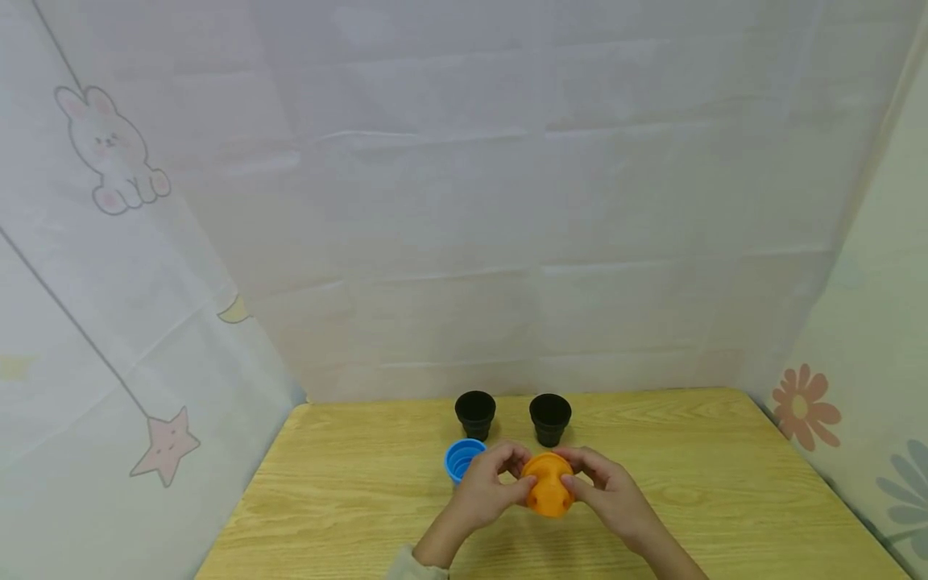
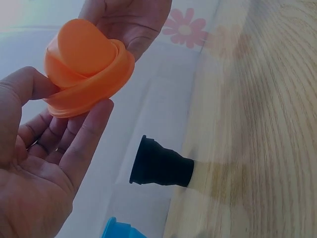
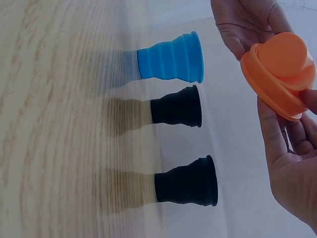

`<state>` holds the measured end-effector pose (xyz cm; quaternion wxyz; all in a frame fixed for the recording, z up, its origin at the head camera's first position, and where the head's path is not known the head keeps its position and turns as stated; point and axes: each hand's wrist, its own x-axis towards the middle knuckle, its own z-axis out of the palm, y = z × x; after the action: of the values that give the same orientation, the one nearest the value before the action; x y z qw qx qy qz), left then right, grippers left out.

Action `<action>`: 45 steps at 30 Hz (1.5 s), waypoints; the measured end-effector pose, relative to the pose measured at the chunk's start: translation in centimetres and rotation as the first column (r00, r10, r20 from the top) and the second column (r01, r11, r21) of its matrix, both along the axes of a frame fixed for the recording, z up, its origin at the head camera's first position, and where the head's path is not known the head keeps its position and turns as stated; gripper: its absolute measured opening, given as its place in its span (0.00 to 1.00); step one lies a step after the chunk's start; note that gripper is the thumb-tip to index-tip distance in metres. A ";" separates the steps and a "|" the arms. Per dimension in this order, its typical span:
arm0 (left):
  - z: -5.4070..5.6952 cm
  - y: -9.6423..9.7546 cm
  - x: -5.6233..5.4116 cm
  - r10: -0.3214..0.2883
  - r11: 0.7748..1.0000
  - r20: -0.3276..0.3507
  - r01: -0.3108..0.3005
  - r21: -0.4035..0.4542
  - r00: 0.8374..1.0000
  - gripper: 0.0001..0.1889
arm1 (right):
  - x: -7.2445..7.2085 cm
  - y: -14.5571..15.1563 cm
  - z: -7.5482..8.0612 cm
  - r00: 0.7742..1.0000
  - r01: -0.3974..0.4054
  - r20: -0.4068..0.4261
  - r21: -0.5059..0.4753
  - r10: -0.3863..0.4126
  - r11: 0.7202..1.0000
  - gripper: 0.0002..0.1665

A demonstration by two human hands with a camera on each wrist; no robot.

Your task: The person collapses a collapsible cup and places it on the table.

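Observation:
An orange collapsible cup (image 1: 548,486), partly folded and bent out of round, is held up above the table between both hands. My left hand (image 1: 487,486) pinches its left side, thumb on the near face and fingers behind the rim. On the opposite side my right hand (image 1: 607,493) grips it the same way. In the left wrist view the orange cup (image 2: 84,64) shows its flat base pushed askew inside the folded rings. A blue collapsible cup (image 1: 462,457) stands extended just behind my left hand, which hides part of it.
Two black collapsible cups (image 1: 475,413) stand side by side near the back edge of the wooden table (image 1: 348,483). In the right wrist view the blue cup (image 3: 171,58) and both black cups (image 3: 185,182) stand upright. A light printed cloth (image 1: 464,242) hangs behind the table.

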<state>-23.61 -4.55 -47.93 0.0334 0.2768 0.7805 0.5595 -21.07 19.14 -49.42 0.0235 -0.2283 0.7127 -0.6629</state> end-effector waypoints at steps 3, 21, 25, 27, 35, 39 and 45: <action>0.0 0.0 0.1 -0.009 0.999 0.058 0.007 0.032 0.998 0.09 | 0.0 0.0 0.2 1.000 0.017 -0.007 0.008 -0.017 1.000 0.22; 0.5 0.4 0.3 -0.049 0.998 0.186 0.039 0.056 0.981 0.14 | 0.1 -0.1 1.1 0.993 0.034 0.107 0.111 -0.046 0.993 0.22; 0.4 0.4 0.3 -0.013 0.999 0.068 0.015 -0.037 0.998 0.14 | 0.2 -0.1 1.1 0.991 0.060 0.111 0.139 -0.076 0.988 0.22; 0.3 0.4 0.2 0.001 0.997 0.012 0.000 -0.074 1.000 0.15 | 0.2 -0.1 1.1 0.990 0.072 0.106 0.150 -0.088 0.986 0.21; -0.1 0.4 0.2 0.010 1.000 0.049 -0.008 -0.030 0.999 0.15 | -0.1 -0.2 0.4 0.990 0.082 0.106 0.134 -0.097 0.988 0.20; -0.2 0.4 0.3 0.011 1.000 0.088 -0.012 0.007 0.996 0.15 | 0.0 -0.4 0.3 0.987 0.088 0.126 0.124 -0.103 0.988 0.20; -0.4 0.4 0.2 -0.001 0.998 0.151 -0.009 0.065 0.989 0.14 | 0.2 -0.6 0.7 0.982 0.107 0.141 0.111 -0.122 0.988 0.20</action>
<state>-23.38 -4.15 -48.33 0.0820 0.2330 0.7575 0.6043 -20.90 18.51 -48.75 0.0498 -0.1359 0.7541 -0.6406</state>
